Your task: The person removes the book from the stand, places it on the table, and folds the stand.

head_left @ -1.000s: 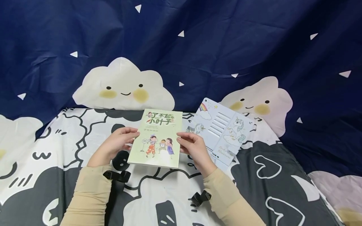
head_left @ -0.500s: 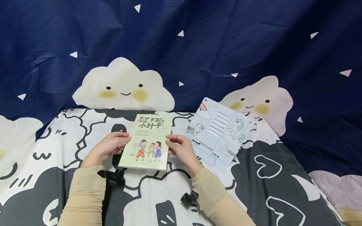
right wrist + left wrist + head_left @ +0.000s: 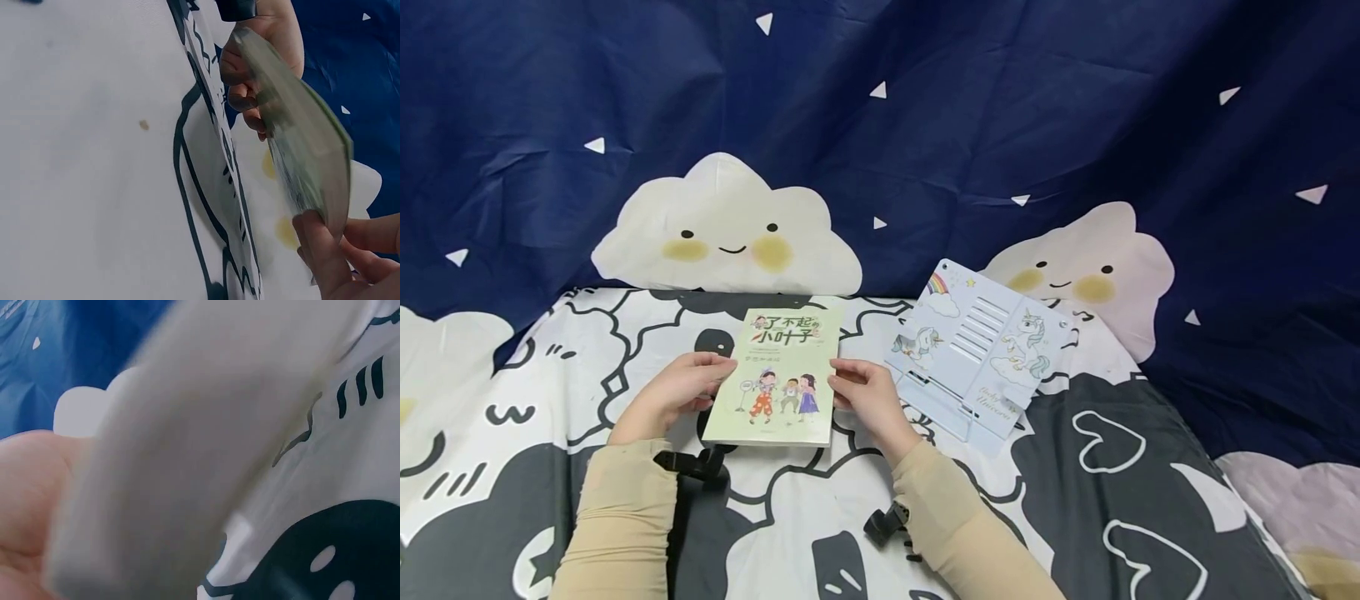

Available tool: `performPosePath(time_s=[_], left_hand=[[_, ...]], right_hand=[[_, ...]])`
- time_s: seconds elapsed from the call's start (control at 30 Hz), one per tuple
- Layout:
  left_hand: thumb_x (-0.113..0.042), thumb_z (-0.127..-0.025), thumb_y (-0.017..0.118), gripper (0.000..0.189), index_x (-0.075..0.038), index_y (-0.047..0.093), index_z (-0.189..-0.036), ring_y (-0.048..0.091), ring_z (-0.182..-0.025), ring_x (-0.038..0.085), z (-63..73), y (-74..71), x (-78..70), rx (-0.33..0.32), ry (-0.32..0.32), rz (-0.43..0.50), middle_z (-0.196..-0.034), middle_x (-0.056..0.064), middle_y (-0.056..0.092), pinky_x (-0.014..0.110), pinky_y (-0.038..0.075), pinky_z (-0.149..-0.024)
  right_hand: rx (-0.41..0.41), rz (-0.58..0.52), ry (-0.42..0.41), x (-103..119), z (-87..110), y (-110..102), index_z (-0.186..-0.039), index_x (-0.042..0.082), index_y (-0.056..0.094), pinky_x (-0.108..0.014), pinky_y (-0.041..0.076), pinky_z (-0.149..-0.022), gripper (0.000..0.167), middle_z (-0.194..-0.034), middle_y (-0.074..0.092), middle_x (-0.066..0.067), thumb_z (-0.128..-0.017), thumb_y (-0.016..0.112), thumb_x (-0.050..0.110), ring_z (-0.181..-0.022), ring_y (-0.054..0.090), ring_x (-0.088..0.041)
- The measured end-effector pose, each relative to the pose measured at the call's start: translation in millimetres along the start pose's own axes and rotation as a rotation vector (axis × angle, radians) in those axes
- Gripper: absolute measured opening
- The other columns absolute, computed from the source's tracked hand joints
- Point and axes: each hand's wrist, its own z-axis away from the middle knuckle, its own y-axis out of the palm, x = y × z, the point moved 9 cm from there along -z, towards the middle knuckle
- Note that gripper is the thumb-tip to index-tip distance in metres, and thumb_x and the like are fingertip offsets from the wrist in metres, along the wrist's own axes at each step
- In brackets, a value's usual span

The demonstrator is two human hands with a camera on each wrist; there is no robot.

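Note:
A pale green children's book [image 3: 775,375] with cartoon figures and Chinese lettering is held cover up, level with the middle of the table. My left hand [image 3: 681,387] pinches its left edge, and my right hand [image 3: 868,396] grips the opposite edge between thumb and fingers. In the right wrist view the book [image 3: 300,131] appears raised off the cloth, its page edges showing; the right fingers [image 3: 325,256] bend beneath it. A blurred pale side of the book [image 3: 187,450] fills much of the left wrist view, hiding most of the left hand there.
To the right of the book, a light blue unicorn-print book stand [image 3: 955,333] leans at an angle, slotted, with a ledge at its lower edge. The table wears a black and white patterned cloth [image 3: 842,500]. A dark blue cloud-print curtain [image 3: 925,125] hangs behind.
Both hands have carried the book leftward and slightly down, away from the stand, keeping their hold on its edges. More of the stand's lower left side now shows.

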Motion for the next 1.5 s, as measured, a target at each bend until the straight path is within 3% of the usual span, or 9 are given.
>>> performPosePath(time_s=[0.3, 0.57, 0.7, 0.87, 0.97, 1.1, 1.5], left_hand=[[-0.029, -0.106, 0.045, 0.048, 0.006, 0.044, -0.138, 0.051, -0.066, 0.008, 2.9, -10.6, 2.7, -0.138, -0.059, -0.057, -0.091, -0.001, 0.062, 0.025, 0.044, -0.063], [-0.027, -0.106, 0.041, 0.048, 0.008, 0.045, -0.139, 0.052, -0.070, 0.007, 3.4, -20.5, 11.1, -0.223, -0.063, -0.057, -0.102, 0.009, 0.060, 0.022, 0.044, -0.058], [-0.026, -0.106, 0.040, 0.048, 0.009, 0.046, -0.137, 0.056, -0.080, 0.012, 4.0, -26.9, 14.7, -0.271, -0.068, -0.082, -0.113, 0.018, 0.059, 0.024, 0.047, -0.064], [-0.020, -0.106, 0.037, 0.046, 0.014, 0.049, -0.135, 0.052, -0.104, 0.032, 6.0, -34.5, 16.8, -0.343, -0.066, -0.137, -0.127, 0.030, 0.053, 0.036, 0.046, -0.084], [-0.018, -0.106, 0.036, 0.046, 0.013, 0.048, -0.137, 0.049, -0.115, 0.038, 4.9, -36.2, 19.0, -0.363, -0.074, -0.142, -0.135, 0.032, 0.049, 0.045, 0.044, -0.095], [-0.018, -0.105, 0.036, 0.045, 0.012, 0.050, -0.137, 0.050, -0.118, 0.040, 4.9, -40.2, 20.3, -0.383, -0.085, -0.195, -0.137, 0.033, 0.050, 0.049, 0.045, -0.098], [-0.015, -0.103, 0.033, 0.045, 0.014, 0.053, -0.133, 0.052, -0.114, 0.043, 5.4, -44.4, 20.8, -0.379, -0.091, -0.322, -0.133, 0.035, 0.052, 0.049, 0.048, -0.091]], right_hand=[[-0.049, 0.005, -0.008, -1, -6.0, 11, -0.124, -0.002, 0.066, -0.028, 0.058, -0.079, 0.032, -0.118, 0.069, -0.019, -0.092, 0.064, 0.003, -0.084, 0.063, -0.008], [-0.061, 0.002, 0.003, -9, -7.8, 29, -0.125, -0.003, 0.065, -0.025, 0.058, -0.080, 0.034, -0.123, 0.066, -0.019, -0.091, 0.062, -0.001, -0.091, 0.064, -0.013], [-0.040, 0.011, 0.003, -10, -7.7, 39, -0.129, -0.004, 0.061, -0.029, 0.058, -0.085, 0.039, -0.128, 0.064, -0.020, -0.090, 0.061, -0.002, -0.102, 0.066, -0.019], [-0.014, 0.046, 0.021, -11, -7.8, 52, -0.133, -0.002, 0.059, -0.029, 0.057, -0.089, 0.043, -0.133, 0.061, -0.021, -0.091, 0.061, 0.000, -0.114, 0.065, -0.025], [-0.007, 0.090, 0.031, -12, -8.7, 56, -0.135, -0.001, 0.057, -0.030, 0.056, -0.092, 0.045, -0.134, 0.061, -0.020, -0.090, 0.061, 0.000, -0.119, 0.061, -0.026], [0.017, 0.130, 0.036, -14, -11.0, 62, -0.138, -0.003, 0.055, -0.029, 0.054, -0.096, 0.049, -0.135, 0.060, -0.019, -0.089, 0.060, -0.003, -0.122, 0.061, -0.025], [0.095, 0.225, 0.037, -14, -12.2, 81, -0.142, -0.006, 0.048, -0.039, 0.042, -0.112, 0.057, -0.140, 0.055, -0.022, -0.086, 0.060, -0.009, -0.133, 0.052, -0.029]])
